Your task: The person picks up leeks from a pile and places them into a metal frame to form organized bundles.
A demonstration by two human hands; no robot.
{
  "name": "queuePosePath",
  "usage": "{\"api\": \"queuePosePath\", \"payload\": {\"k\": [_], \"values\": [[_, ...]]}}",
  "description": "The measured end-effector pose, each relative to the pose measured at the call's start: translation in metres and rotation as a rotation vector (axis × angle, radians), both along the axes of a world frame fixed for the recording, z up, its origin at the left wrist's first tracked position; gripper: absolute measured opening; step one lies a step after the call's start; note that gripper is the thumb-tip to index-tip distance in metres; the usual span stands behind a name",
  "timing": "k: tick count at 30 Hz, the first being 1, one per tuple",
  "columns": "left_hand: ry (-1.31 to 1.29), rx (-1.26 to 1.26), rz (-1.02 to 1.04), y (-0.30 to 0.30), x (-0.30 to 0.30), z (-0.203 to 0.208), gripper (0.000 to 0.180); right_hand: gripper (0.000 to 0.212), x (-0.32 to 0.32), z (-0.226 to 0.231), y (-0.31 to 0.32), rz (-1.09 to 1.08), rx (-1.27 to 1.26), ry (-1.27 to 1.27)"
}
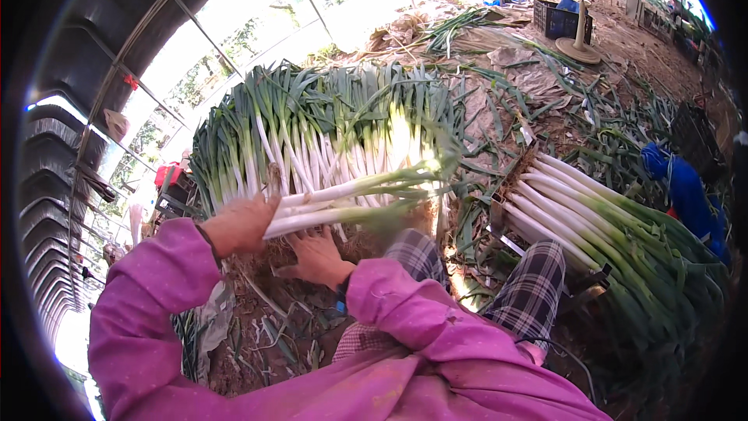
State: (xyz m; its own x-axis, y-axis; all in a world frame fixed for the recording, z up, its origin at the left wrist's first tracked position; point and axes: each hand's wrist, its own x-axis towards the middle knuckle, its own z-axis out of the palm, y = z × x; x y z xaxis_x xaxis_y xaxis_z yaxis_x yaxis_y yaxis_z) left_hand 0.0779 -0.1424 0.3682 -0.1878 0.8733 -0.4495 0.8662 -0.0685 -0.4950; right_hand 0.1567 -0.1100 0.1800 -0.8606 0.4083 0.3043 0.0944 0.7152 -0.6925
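My left hand is closed round the white root ends of a few leeks, which lie level and point right; their green tops are blurred. Just below them is my right hand, fingers spread, by the roots at the near edge of a big pile. It appears to hold nothing; its fingertips are partly behind the held stalks. That pile of leeks stands in front of me, white stems toward me and green leaves leaning away.
On my right, a bundle of leeks rests on a low metal stand, roots toward the pile. Loose leaves litter the ground. Beyond are a dark crate and a round-based post. Blue netting or cloth lies far right.
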Motion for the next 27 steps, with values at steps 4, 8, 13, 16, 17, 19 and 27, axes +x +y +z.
{"api": "queuePosePath", "payload": {"k": [4,8,13,16,17,19,27], "values": [[0.204,0.193,-0.218,-0.003,0.004,0.023,0.056,0.103,-0.009,0.032,0.003,-0.136,-0.043,0.050],[0.423,0.433,-0.327,-0.008,0.016,0.058,0.024,0.105,0.007,0.067,0.014,-0.226,-0.200,0.090],[0.448,0.673,-0.571,0.019,0.048,0.113,0.020,0.102,0.020,0.067,0.041,-0.109,-0.411,0.516],[0.518,0.794,-0.687,0.014,0.051,0.167,0.018,0.105,0.052,0.058,0.052,0.416,-1.323,0.672],[0.571,0.859,-0.765,0.010,0.053,0.182,0.020,0.109,0.059,0.050,0.052,0.401,-1.461,0.836],[0.558,0.969,-0.857,-0.009,0.063,0.210,0.025,0.120,0.072,0.051,0.056,0.386,-1.629,1.125],[0.605,1.223,-0.881,-0.072,0.092,0.269,0.054,0.127,0.150,0.148,0.144,0.394,-1.229,1.759]]}}
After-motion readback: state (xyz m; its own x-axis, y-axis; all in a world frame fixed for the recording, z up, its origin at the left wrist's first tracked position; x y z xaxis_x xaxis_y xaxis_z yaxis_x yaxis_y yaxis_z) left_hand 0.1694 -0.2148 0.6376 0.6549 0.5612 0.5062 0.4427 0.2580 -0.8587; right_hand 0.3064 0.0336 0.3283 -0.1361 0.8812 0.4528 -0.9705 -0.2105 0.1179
